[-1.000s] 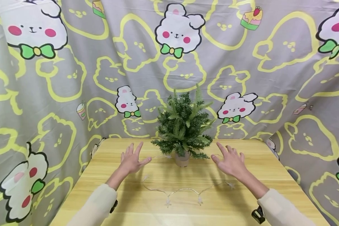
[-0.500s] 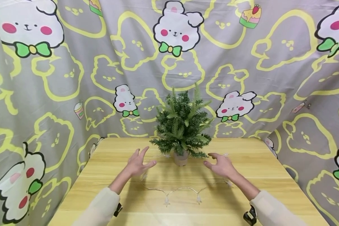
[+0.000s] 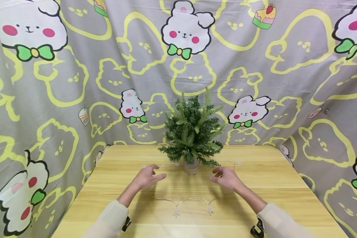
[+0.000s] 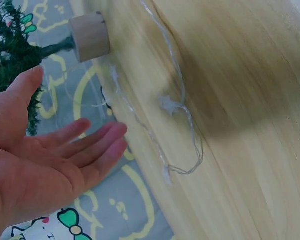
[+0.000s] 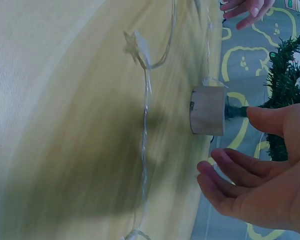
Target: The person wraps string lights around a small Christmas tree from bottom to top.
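Note:
A small artificial Christmas tree (image 3: 193,129) stands upright on a round wooden base (image 3: 191,167) at the middle of the table's far half. Around it lies a clear string of star-shaped fairy lights (image 3: 193,198), looped on the tabletop. My left hand (image 3: 146,178) hovers left of the base, palm turned inward, fingers loosely bent with nothing in them. The right hand (image 3: 228,179) mirrors it on the other side, its fingers relaxed and holding nothing. Both hands overlap parts of the light string in the head view. In the right wrist view, thumb and fingertips flank the base (image 5: 208,111).
The wood-grain table (image 3: 178,228) fills the lower view. A grey curtain (image 3: 154,76) printed with cartoon bunnies surrounds it at the back and sides. Black cameras sit on both wrists, the right wrist camera (image 3: 257,228) below its sleeve.
Both hands have come inward and nearer the front, and their fingers have gone from spread to loosely bent. The tree and light string stay in place; the head view shifted slightly.

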Tool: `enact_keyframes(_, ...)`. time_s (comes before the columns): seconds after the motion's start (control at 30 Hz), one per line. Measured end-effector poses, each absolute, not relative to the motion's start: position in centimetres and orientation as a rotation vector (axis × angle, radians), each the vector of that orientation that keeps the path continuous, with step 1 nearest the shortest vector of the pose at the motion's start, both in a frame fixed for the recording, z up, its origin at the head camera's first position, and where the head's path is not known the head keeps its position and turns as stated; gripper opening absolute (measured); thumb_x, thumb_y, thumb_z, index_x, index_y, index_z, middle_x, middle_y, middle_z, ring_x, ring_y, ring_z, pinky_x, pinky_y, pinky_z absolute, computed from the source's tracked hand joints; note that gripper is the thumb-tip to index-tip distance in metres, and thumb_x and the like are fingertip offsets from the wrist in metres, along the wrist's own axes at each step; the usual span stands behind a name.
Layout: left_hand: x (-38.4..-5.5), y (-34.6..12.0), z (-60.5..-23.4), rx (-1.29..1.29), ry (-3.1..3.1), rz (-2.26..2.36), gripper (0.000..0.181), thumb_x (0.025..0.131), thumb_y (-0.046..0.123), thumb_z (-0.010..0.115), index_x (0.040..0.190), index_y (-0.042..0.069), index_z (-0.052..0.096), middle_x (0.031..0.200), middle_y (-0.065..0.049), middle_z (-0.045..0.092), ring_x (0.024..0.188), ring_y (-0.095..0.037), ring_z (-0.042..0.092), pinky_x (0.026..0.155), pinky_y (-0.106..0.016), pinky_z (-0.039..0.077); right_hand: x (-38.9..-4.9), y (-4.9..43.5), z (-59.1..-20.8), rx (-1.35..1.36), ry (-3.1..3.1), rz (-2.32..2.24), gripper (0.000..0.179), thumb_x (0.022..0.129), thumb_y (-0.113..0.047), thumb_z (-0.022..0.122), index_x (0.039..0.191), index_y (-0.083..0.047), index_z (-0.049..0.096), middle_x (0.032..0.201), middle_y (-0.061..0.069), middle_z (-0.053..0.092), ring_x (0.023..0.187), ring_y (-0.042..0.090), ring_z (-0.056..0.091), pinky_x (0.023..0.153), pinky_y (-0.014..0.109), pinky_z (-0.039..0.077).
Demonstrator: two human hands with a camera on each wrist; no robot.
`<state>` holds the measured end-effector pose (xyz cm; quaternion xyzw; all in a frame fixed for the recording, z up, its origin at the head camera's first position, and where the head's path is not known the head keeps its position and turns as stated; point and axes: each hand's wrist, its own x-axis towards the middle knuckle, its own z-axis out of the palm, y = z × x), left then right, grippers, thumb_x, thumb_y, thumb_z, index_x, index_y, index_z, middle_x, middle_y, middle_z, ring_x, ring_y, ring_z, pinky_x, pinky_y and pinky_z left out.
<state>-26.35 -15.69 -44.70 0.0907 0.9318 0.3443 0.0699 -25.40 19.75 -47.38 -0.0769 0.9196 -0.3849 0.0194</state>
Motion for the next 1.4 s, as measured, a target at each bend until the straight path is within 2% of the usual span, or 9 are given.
enact_keyframes(0.13, -26.4, -15.7, -45.0, 0.303, 2.78, 1.04, 0.06, 0.092, 0.038, 0.073, 0.132, -0.005, 0.059, 0.113, -0.023, 0.07, 0.101, -0.03, 0.068, 0.086, -0.048, 0.058, -25.4, 19.0, -48.0, -0.199, 2.806, -1.259, 0.031, 0.089, -0.019, 0.071, 0.111, 0.002, 0.07, 0.094, 0.006, 0.073, 0.087, 0.018, 0.068, 0.079, 0.038, 0.057)
enact_keyframes(0.3, -26.5, -15.6, -45.5, 0.332, 2.765, 1.053, 0.052, 0.09, 0.034, 0.076, 0.125, -0.003, 0.064, 0.106, -0.017, 0.072, 0.094, -0.025, 0.069, 0.081, -0.043, 0.059, -25.2, 18.2, -48.7, -0.203, 2.778, -1.296, 0.025, 0.085, -0.014, 0.07, 0.106, -0.001, 0.073, 0.092, 0.003, 0.072, 0.084, 0.015, 0.065, 0.079, 0.035, 0.056)
enact_keyframes(0.47, -26.4, -15.5, -46.1, 0.39, 2.713, 1.07, 0.044, 0.084, 0.023, 0.082, 0.116, -0.003, 0.068, 0.096, -0.013, 0.073, 0.084, -0.02, 0.069, 0.072, -0.036, 0.059, -24.8, 17.7, -49.5, -0.241, 2.706, -1.372, 0.03, 0.079, -0.002, 0.063, 0.107, 0.002, 0.072, 0.094, 0.009, 0.073, 0.076, 0.014, 0.061, 0.065, 0.025, 0.051)
enact_keyframes(0.6, -26.4, -15.8, -46.7, 0.434, 2.677, 1.085, 0.039, 0.082, 0.018, 0.083, 0.112, -0.004, 0.069, 0.09, -0.01, 0.073, 0.08, -0.018, 0.069, 0.07, -0.034, 0.058, -24.6, 17.4, -50.2, -0.271, 2.63, -1.391, 0.035, 0.075, 0.002, 0.061, 0.108, 0.004, 0.071, 0.09, 0.009, 0.073, 0.068, 0.013, 0.058, 0.057, 0.022, 0.046)
enact_keyframes(0.73, -26.5, -16.2, -47.2, 0.449, 2.652, 1.099, 0.036, 0.08, 0.013, 0.083, 0.109, -0.004, 0.07, 0.088, -0.01, 0.074, 0.078, -0.019, 0.07, 0.069, -0.035, 0.059, -24.3, 17.3, -50.9, -0.267, 2.563, -1.386, 0.033, 0.074, 0.0, 0.067, 0.106, 0.001, 0.071, 0.085, 0.004, 0.07, 0.065, 0.012, 0.055, 0.056, 0.022, 0.045)
enact_keyframes(0.9, -26.3, -16.4, -47.4, 0.445, 2.644, 1.076, 0.029, 0.077, 0.008, 0.084, 0.102, -0.001, 0.072, 0.087, -0.007, 0.073, 0.078, -0.019, 0.068, 0.072, -0.037, 0.059, -23.7, 17.2, -51.3, -0.295, 2.557, -1.381, 0.026, 0.074, -0.002, 0.075, 0.101, 0.0, 0.072, 0.081, 0.004, 0.069, 0.07, 0.016, 0.06, 0.062, 0.025, 0.049)
enact_keyframes(1.23, -25.9, -16.2, -48.3, 0.473, 2.609, 1.045, 0.025, 0.073, 0.001, 0.084, 0.095, 0.002, 0.074, 0.085, -0.006, 0.073, 0.078, -0.017, 0.066, 0.075, -0.037, 0.059, -23.2, 16.8, -51.9, -0.329, 2.556, -1.383, 0.022, 0.074, -0.002, 0.077, 0.095, -0.001, 0.074, 0.083, 0.002, 0.071, 0.071, 0.016, 0.061, 0.066, 0.028, 0.052)
enact_keyframes(1.4, -25.6, -15.9, -48.5, 0.495, 2.627, 1.01, 0.026, 0.069, -0.002, 0.085, 0.091, 0.002, 0.073, 0.081, -0.005, 0.069, 0.074, -0.014, 0.06, 0.071, -0.03, 0.053, -23.0, 16.5, -52.2, -0.356, 2.567, -1.378, 0.016, 0.074, -0.005, 0.08, 0.088, -0.003, 0.074, 0.077, 0.001, 0.071, 0.067, 0.014, 0.061, 0.065, 0.027, 0.052)
